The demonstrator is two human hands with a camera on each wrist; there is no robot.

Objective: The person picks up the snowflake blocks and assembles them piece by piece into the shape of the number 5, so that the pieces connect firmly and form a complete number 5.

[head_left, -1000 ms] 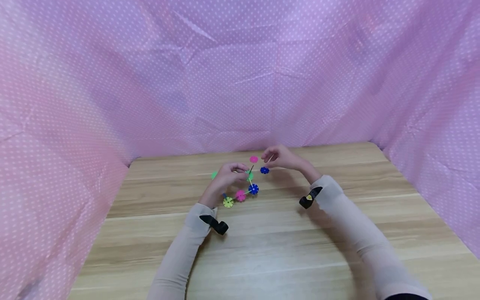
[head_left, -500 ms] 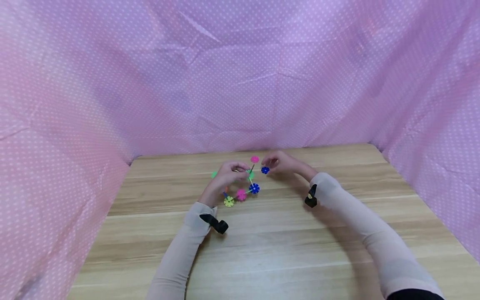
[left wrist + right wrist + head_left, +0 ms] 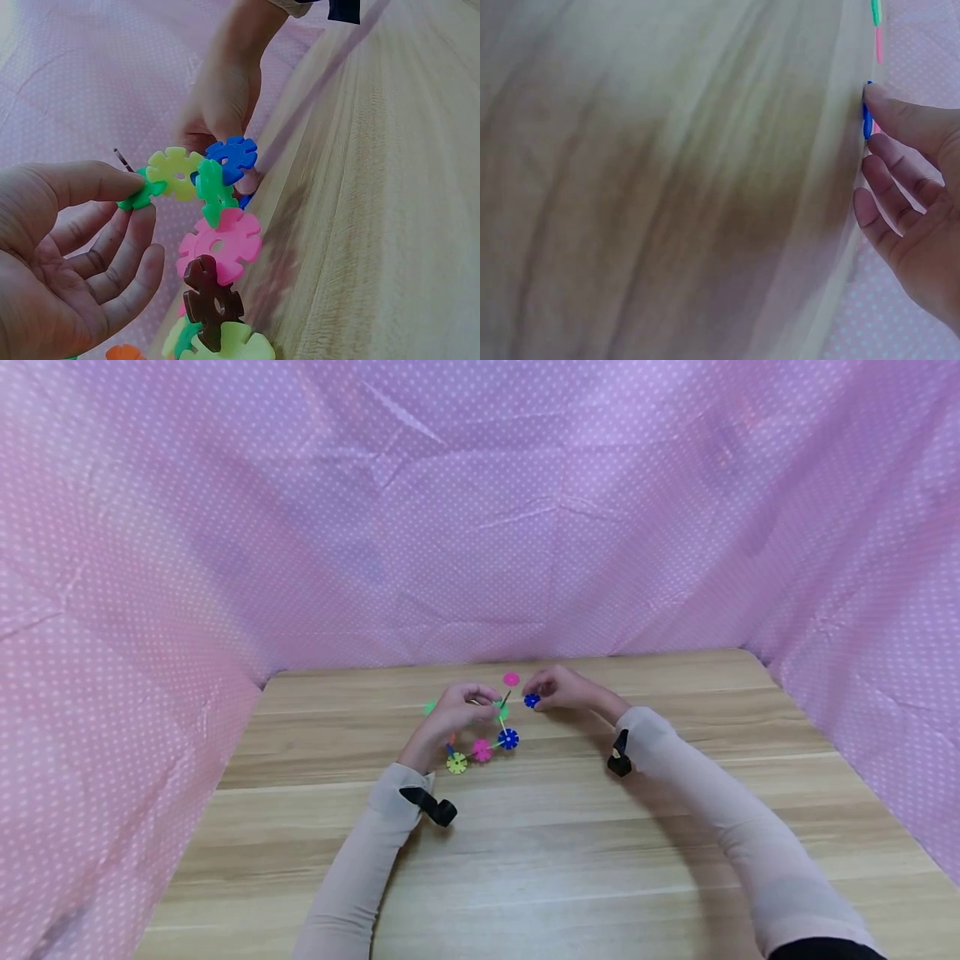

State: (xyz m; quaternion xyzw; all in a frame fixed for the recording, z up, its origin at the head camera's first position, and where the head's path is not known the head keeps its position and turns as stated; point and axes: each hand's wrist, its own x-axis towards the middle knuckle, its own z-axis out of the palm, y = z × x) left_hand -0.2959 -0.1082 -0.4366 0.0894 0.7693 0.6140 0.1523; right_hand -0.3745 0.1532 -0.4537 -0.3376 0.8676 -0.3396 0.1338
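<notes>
My left hand (image 3: pixel 465 710) pinches a green notched plastic snowflake disc (image 3: pixel 142 193) between thumb and index finger; its other fingers curl loosely. That disc belongs to a linked chain, with a yellow disc (image 3: pixel 169 169), a blue disc (image 3: pixel 508 739), a pink disc (image 3: pixel 238 236) and a brown disc (image 3: pixel 199 279) showing. Part of the chain is hidden behind my left hand in the head view. To the right, my right hand (image 3: pixel 562 687) grips another blue snowflake disc (image 3: pixel 867 112) by thumb and index fingertips, seen edge-on in the right wrist view.
A pink disc (image 3: pixel 512 679) stands between the hands, toward the back. The wooden table (image 3: pixel 540 860) ends at a pink dotted cloth (image 3: pixel 480 527), which hangs behind and at both sides. Black straps (image 3: pixel 431 807) sit on the sleeves.
My right hand has come down toward the blue disc and taken hold of it between thumb and fingers. The left hand has stayed nearly still.
</notes>
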